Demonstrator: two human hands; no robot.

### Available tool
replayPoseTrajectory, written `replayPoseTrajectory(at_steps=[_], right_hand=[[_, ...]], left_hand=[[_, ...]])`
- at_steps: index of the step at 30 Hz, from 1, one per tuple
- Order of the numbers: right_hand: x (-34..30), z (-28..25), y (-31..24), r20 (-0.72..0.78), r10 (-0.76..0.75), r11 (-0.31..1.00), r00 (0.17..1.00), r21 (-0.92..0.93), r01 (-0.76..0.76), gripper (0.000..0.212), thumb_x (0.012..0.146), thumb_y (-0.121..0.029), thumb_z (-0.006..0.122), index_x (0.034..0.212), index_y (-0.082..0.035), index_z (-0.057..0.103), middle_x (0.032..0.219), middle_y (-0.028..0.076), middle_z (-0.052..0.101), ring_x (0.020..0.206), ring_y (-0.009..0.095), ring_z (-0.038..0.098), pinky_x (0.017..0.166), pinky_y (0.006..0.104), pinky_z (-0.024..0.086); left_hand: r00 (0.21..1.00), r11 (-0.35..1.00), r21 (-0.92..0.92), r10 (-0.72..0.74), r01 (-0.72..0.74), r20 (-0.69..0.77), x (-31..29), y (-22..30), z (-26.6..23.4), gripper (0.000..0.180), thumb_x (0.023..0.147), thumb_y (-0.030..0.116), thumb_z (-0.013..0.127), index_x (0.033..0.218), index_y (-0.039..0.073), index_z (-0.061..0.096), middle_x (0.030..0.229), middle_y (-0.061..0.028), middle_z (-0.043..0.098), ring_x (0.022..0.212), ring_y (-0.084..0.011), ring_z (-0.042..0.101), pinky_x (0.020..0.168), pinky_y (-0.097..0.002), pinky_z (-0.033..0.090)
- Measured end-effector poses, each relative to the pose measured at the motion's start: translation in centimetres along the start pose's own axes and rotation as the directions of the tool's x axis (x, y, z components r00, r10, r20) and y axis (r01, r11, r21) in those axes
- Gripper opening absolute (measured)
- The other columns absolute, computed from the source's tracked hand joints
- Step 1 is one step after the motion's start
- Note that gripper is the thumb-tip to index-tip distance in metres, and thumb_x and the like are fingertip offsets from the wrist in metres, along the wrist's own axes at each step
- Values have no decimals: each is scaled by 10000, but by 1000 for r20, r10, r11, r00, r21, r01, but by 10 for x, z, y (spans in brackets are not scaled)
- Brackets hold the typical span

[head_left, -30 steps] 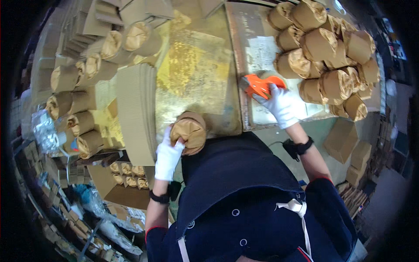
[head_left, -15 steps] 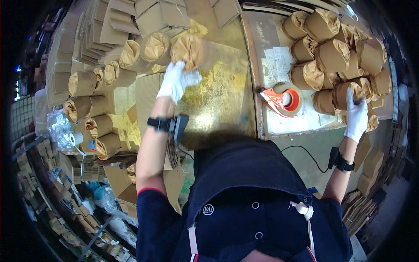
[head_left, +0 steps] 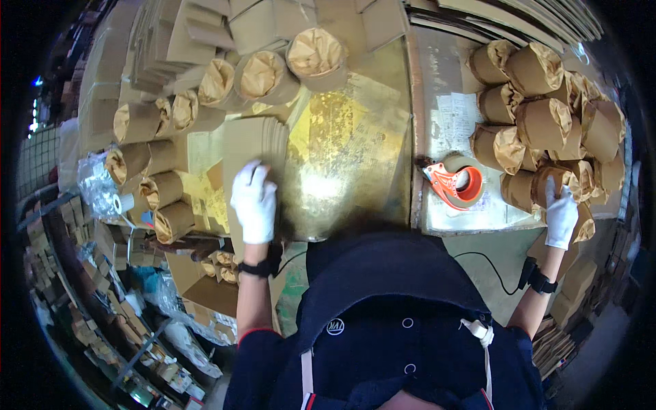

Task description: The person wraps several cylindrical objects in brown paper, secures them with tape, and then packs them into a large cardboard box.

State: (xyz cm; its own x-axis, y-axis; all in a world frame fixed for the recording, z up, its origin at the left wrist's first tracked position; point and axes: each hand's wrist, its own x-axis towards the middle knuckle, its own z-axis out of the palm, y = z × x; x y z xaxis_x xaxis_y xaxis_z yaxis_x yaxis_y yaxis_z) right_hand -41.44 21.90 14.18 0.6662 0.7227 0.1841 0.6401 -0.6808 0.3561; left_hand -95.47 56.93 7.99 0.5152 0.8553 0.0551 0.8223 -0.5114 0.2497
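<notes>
My left hand (head_left: 254, 208), in a white glove, is over a stack of flat cardboard pieces (head_left: 256, 137) on the left table. It holds nothing, and its fingers are stretched and slightly apart. Beyond it stands a brown cardboard cylinder (head_left: 321, 76) with crumpled kraft paper at its top. On the far right, my gloved right hand (head_left: 562, 217) grips the near side of another paper-wrapped cylinder (head_left: 543, 186), which lies among a piled group of the same kind; part of the grip is hidden.
An orange tape dispenser (head_left: 456, 184) lies on the right table. Several more paper-topped cylinders (head_left: 174, 222) line the left table, with stacked flat cardboard (head_left: 154, 51) behind. An open carton (head_left: 205, 290) holding paper-topped cylinders stands below, left of my left arm.
My left hand has let go of the paper-topped cylinder at the back and come nearer, over the flat cardboard. My right hand stays at its cylinder. The whole view has shifted slightly.
</notes>
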Motion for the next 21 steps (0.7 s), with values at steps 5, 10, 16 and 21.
replayPoseTrajectory(at_steps=[5,10,16,21], right_hand=[[9,14,10,-8,12,998,1000,54,-12,432,981,-434,563,909,-24,678,699,198,664,576,364,660,486,419,527],[19,-17,30,265,233,486,936,802,-347,398,1019,-258,508,1327,-22,596,1180,244,669,1038,245,683,878,341,549],[-7,-117,-47,326,288,-36,900,943,-330,591,1002,-371,515,1417,48,464,1291,179,601,1166,234,599,989,384,505],[-3,-114,-177,385,-187,-109,904,906,-408,464,1007,-320,514,1291,45,547,1168,92,634,1024,144,580,912,311,460]], left_hand=[[834,856,336,-485,392,263,-105,-54,-21,1116,594,436,871,1496,80,317,1400,-331,439,1262,-437,492,1054,-480,421],[846,869,197,-490,455,208,-118,-52,-38,1162,595,438,880,1524,96,270,1489,-334,327,1199,-469,557,930,-441,538],[907,924,27,-380,382,183,-80,39,-83,766,739,485,783,1307,89,456,1206,-222,543,950,-436,653,768,-455,578],[843,988,117,-150,104,517,-71,111,29,800,806,683,586,1285,48,509,819,-199,663,791,-348,701,644,-441,548]])
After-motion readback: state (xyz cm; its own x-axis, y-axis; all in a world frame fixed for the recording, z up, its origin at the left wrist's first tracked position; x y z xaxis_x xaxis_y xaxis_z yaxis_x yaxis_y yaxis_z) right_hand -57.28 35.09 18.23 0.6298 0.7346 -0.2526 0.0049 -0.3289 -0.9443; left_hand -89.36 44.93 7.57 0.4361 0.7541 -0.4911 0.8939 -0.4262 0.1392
